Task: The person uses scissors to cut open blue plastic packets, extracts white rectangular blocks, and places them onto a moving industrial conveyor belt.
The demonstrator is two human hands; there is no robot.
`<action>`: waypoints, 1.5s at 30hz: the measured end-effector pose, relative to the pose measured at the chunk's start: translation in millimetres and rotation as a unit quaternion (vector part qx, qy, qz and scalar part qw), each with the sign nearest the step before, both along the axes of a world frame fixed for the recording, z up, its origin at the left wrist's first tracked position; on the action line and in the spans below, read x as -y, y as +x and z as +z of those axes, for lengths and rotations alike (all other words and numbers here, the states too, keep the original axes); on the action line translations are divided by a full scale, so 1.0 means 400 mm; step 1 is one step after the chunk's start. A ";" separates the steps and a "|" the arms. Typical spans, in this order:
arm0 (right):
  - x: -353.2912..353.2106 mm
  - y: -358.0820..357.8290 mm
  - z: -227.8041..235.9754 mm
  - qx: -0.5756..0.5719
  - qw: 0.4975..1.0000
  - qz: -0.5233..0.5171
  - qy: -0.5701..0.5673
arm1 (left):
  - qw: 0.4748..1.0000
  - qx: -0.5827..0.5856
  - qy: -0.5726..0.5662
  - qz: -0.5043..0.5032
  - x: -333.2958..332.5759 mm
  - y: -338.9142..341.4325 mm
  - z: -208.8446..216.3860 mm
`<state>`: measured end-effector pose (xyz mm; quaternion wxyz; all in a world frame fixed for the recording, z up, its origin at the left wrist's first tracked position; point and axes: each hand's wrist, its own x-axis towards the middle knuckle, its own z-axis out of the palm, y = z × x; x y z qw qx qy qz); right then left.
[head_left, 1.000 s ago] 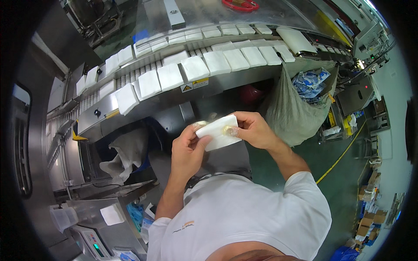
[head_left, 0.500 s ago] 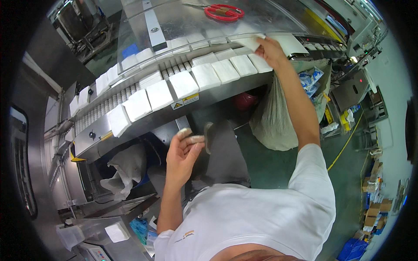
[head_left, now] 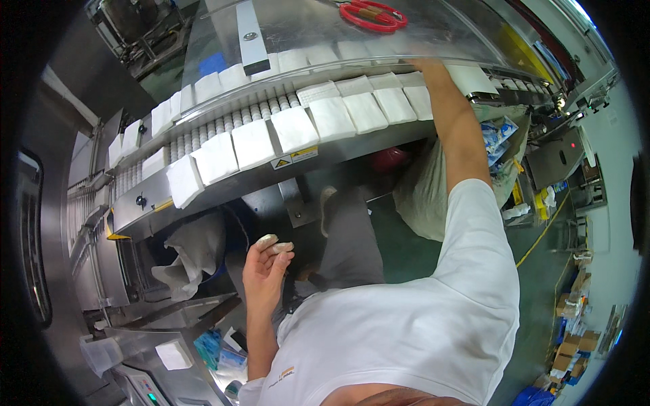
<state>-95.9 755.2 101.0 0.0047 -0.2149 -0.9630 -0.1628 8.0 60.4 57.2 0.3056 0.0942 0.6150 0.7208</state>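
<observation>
Stacks of white folded sheets (head_left: 294, 130) lie in a line along the front ledge of a metal conveyor (head_left: 261, 157). More folded sheets (head_left: 318, 91) sit on its roller bed and in a row behind. My right hand (head_left: 428, 65) reaches to the far side of the conveyor, at the edge of a clear cover (head_left: 447, 34). Its fingers are blurred and mostly hidden, so any hold is unseen. My left hand (head_left: 265, 271) hovers low in front of the conveyor, fingers curled toward the thumb with nothing visible in them. White coverings wrap some of its fingertips.
Red-handled scissors (head_left: 371, 16) lie on the clear cover. Below the conveyor's right part stands a large cloth sack (head_left: 423, 199) with blue-and-white wrappers (head_left: 497, 139). A grey cloth (head_left: 186, 254) hangs under the left part. One white stack (head_left: 174, 354) rests at lower left.
My right hand has moved farther in beside the cover, away from the white sheets it was touching. My left hand has dropped a little and shifted left. The whole view has shifted slightly.
</observation>
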 end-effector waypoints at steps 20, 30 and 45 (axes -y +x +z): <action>0.905 0.427 0.075 -0.067 0.763 0.183 -0.616 | 0.954 -0.266 -0.104 0.092 0.324 0.117 0.094; 1.305 0.238 -0.021 0.136 0.654 0.277 -0.691 | 0.535 -0.338 -0.591 0.501 0.796 0.221 0.099; 1.488 0.222 -0.107 0.231 0.625 0.419 -0.617 | 0.658 -0.186 -0.656 0.319 0.928 0.527 0.015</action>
